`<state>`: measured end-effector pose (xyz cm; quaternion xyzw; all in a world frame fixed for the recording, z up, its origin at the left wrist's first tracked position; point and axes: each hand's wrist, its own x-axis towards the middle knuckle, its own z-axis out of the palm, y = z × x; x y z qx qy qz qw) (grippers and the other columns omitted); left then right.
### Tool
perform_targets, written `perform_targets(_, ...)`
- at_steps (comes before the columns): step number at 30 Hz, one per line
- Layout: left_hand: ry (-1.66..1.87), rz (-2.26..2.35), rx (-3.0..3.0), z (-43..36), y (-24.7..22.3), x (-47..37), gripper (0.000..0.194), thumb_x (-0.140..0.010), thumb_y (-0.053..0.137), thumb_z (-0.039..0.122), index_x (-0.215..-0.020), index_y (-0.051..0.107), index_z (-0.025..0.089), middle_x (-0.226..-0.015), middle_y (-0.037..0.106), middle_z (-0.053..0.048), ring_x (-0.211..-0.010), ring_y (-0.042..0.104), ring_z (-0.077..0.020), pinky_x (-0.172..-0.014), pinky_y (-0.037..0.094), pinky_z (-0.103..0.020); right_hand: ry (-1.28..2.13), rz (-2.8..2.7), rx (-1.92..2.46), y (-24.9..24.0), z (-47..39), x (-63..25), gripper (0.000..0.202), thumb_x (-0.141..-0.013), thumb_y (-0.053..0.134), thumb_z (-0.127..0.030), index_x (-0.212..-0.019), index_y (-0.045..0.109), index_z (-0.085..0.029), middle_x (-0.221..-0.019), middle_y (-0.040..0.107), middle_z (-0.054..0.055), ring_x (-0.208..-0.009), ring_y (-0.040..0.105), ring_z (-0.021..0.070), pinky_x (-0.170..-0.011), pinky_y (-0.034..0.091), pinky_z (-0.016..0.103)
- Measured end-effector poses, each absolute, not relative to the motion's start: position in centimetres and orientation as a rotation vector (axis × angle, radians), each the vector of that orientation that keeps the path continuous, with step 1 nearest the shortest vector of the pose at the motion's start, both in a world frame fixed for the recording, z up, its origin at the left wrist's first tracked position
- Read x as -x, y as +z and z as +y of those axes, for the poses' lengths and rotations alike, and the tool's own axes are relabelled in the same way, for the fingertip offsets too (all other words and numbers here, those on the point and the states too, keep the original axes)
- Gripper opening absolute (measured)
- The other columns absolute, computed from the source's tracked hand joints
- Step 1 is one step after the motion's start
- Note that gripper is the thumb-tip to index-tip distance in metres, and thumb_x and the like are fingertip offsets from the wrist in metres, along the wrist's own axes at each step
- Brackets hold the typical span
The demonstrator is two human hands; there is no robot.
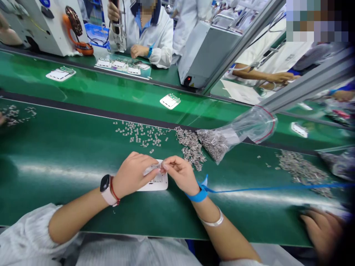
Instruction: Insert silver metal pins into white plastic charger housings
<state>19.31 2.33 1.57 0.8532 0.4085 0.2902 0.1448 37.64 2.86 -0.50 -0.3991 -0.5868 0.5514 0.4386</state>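
The white plastic housing (155, 186) lies flat on the green worktop (91, 147), partly covered by both hands. Over it, the left hand (134, 173) arches with a gap between thumb and curled fingers; the right hand (181, 175) brings thumb and forefinger close together beside the left fingertips — whether either grips a small part, I cannot tell. Beyond them lie scattered small metal clips (138, 139), a denser clip heap (191, 147) and an open clear zip bag (217, 144) — part-filled with similar metal pieces.
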Motion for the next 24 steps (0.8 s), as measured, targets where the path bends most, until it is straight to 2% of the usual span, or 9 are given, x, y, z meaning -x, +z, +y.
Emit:
perform_targets(9,0.838,1.104,-2.317,2.3,1.2,-19.1,0.013,-0.085,0.049,0.027,-0.087,0.060,0.020,-0.084,0.066,0.002,-0.077,0.059,-0.0118,-0.073,0.037,-0.028,1.136,-1.682,0.878,-1.3,3.2,-37.7,0.004,-0.080,0.058,-0.022,-0.082,0.060,-0.019,-0.081,0.058,0.004,-0.075,0.057,0.0128,-0.068,0.048,0.028)
perform_targets(15,0.827,1.056,-2.753,2.4,1.0,-19.0,0.015,-0.086,0.045,0.019,-0.078,0.058,0.017,-0.076,0.064,0.001,-0.074,0.057,-0.0138,-0.072,0.033,-0.032,0.882,-1.996,0.868,-0.6,3.0,-37.8,0.006,-0.081,0.055,-0.016,-0.081,0.059,-0.019,-0.094,0.058,0.007,-0.091,0.056,0.0159,-0.080,0.048,0.032)
perform_targets(18,0.825,1.072,-2.827,2.3,1.2,-18.9,0.017,-0.087,0.044,0.018,-0.077,0.057,0.016,-0.077,0.064,0.000,-0.076,0.057,-0.0144,-0.072,0.033,-0.033,0.772,-2.084,0.876,-0.6,3.1,-38.0,0.008,-0.083,0.052,-0.016,-0.082,0.059,-0.019,-0.103,0.055,0.009,-0.097,0.054,0.0172,-0.082,0.048,0.033)
perform_targets(24,0.814,1.050,-2.898,0.8,0.8,-19.6,0.017,-0.088,0.042,0.020,-0.084,0.057,0.014,-0.075,0.064,-0.003,-0.075,0.058,-0.0154,-0.076,0.036,-0.034,0.705,-2.135,0.943,-1.9,4.0,-38.0,0.009,-0.084,0.050,-0.018,-0.081,0.059,-0.019,-0.104,0.056,0.010,-0.096,0.054,0.0189,-0.081,0.048,0.036)
